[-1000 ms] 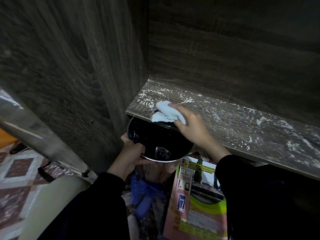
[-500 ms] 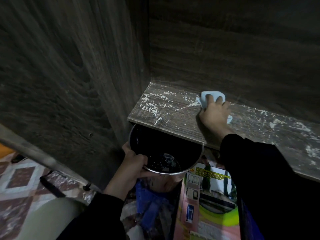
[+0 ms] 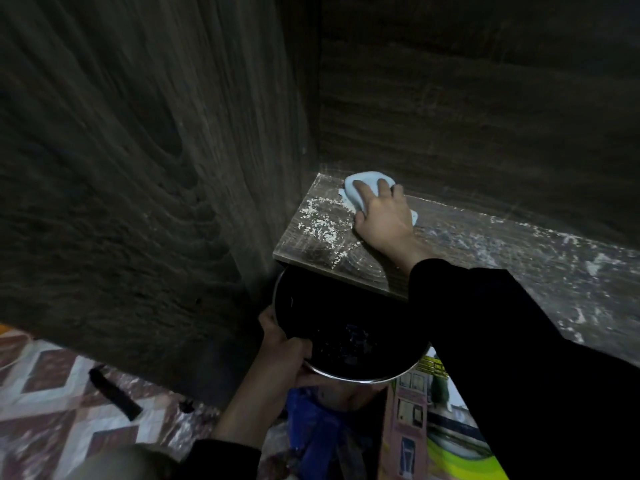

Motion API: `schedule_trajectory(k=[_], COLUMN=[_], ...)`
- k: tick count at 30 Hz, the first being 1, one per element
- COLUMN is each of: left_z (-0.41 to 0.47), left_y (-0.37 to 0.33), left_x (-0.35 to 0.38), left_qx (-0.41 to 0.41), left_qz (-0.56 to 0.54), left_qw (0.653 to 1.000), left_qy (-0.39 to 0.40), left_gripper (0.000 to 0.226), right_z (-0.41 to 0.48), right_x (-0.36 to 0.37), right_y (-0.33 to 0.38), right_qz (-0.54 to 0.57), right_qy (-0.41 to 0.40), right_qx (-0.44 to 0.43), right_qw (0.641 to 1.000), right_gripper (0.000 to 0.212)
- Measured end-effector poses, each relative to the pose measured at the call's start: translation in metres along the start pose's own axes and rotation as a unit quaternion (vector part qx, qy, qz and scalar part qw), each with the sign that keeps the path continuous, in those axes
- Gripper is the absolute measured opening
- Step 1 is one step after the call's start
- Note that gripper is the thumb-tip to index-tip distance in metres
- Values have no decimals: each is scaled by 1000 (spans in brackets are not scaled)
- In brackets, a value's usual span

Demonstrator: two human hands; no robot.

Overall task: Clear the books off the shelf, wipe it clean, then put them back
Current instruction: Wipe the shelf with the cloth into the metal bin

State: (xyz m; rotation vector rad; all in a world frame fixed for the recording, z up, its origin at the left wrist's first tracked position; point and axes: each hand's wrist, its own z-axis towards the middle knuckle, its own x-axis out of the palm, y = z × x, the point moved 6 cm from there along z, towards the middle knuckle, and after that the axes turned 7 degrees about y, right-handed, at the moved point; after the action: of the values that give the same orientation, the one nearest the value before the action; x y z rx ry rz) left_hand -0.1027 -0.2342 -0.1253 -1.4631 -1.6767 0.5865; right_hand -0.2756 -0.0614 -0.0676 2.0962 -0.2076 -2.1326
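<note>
Dusty shelf (image 3: 519, 247), back-left corner.
Right hand (image 3: 384, 221) presses flat fingers (image 3: 383, 190) on pale cloth (image 3: 369, 176); left hand (image 3: 284, 355) grips a steel bowl (image 3: 346, 323) (box (image 3: 415, 410) print unreadable).

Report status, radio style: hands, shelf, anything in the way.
Right hand presses cloth on shelf, back corner. Left hand holds bowl under front edge. Crumbs beside cloth; nothing blocking.

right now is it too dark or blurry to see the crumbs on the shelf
Head view: dim, but pale crumbs and the light blue cloth under the right hand stand out on the shelf. Head view: soft toward the edges, lines bowed by the wide lens. Head view: the bowl in the left hand reads nearly black.
</note>
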Motion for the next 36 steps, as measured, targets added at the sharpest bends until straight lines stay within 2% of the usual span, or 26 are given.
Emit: schedule_trajectory(k=[4,8,13,16,21,25,31,36], left_z=[1,3,5,6,7,7,6,6], left_y=[2,1,1,1,2,2,-2,-1], left_x=[-3,-3,-4,-3,-6,-6,-2,-1], left_qx=[-4,-6,-8,-6,-3,-7,-5,-6], left_qz=[4,-2,1,-1,6,2,-3,2], left_qw=[1000,1000,1000,1000,1000,1000,1000,1000], left_qy=[1,0,2,4,6,5,10,5], left_gripper=[59,63,63,62,65,66,64,65], right_z=[17,31,34,28,14,10,-7,-28], right_x=[5,6,8,7,-1,2,6,5], right_y=[20,34,34,36,43,48,49,46], right_qz=[21,106,173,207,235,292,375,397], right_qy=[37,108,176,171,103,139,189,207], right_qx=[-68,-112,-108,-125,-157,-137,-142,-160], right_qw=[997,982,963,955,954,936,896,880], right_gripper=[59,67,45,36,26,19,25,28])
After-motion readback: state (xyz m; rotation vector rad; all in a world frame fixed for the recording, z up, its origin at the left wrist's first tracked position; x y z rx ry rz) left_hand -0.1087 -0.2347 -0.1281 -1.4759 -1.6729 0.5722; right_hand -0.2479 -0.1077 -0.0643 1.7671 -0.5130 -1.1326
